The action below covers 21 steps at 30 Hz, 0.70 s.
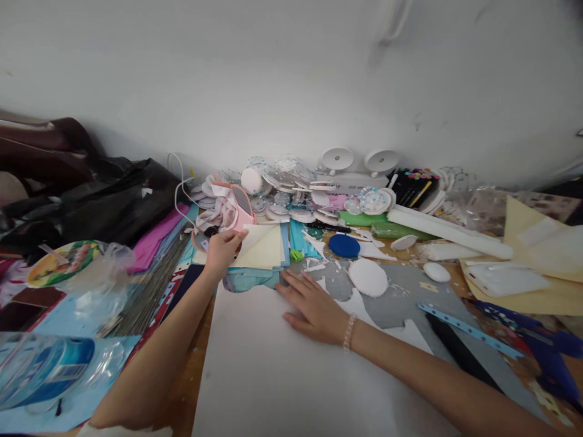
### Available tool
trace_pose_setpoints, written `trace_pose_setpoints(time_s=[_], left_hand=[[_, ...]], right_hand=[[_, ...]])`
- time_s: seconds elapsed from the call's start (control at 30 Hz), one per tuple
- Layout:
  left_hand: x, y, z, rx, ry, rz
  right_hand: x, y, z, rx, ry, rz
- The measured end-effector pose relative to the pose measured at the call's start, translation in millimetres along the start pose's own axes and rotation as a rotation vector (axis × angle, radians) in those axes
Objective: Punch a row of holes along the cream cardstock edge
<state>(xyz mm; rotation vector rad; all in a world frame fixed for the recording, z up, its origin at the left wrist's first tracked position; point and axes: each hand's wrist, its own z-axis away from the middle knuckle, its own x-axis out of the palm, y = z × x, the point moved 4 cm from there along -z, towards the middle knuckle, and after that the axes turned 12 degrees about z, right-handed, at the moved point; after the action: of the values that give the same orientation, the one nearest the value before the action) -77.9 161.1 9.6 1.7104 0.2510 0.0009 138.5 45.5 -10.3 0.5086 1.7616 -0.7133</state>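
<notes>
- Head view, left hand (223,250): thumb and forefinger closed in a narrow pinch on the near-left edge of a cream sheet (258,238), whose corner curls up at the fingertips.
- Immediately right of and below this pinch: the remaining cream sheets (273,255), stacked, with a blue sheet (285,244) projecting along their right side and teal sheets (250,279) under their near edge.
- Just beyond the pinch: a pink holder (245,205) with crumpled cloth (219,209) beside it.
- Right hand (314,306): grip wide, fingers spread and palm down upon a large white sheet (255,370), which extends toward the wearer; a beaded bracelet (349,332) encircles the wrist.
- Beyond the right hand's fingertips: a small green piece (296,255), near the right edge of the stack.
- Beyond and to the right of the right hand: a white disc (368,277) on a grey mat (405,303), with a blue oval (344,245) farther back.
- Far right of both hands: a blue glue gun (523,334), well apart from either grip.
- Left of the left hand: a bundle of thin stems (150,291); farther left and nearer the wearer, a clear bottle (54,367) lying on its side.
</notes>
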Motion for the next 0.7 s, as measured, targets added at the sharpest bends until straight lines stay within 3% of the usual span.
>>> trace_pose_setpoints(time_s=[0.2, 0.33, 0.43, 0.53, 0.7], left_hand=[[3.0, -0.3, 3.1, -0.021, 0.029, -0.001], [10.6, 7.0, 5.2, 0.016, 0.012, -0.083], [18.6, 10.5, 6.9, 0.081, -0.011, -0.156], [28.0, 9.1, 12.3, 0.160, -0.075, -0.230], [35.9, 1.1, 30.0, 0.294, -0.272, -0.405]], right_hand=[[-19.8, 10.6, -13.6, 0.115, 0.239, -0.418], [-21.4, 23.4, -37.6, 0.477, 0.265, -1.057], [-19.8, 32.5, -61.2, 0.642, 0.253, -1.225], [-12.1, 43.8, -82.5, 0.767, 0.158, -1.335], [10.6, 47.2, -100.8, 0.898, -0.157, -1.433]])
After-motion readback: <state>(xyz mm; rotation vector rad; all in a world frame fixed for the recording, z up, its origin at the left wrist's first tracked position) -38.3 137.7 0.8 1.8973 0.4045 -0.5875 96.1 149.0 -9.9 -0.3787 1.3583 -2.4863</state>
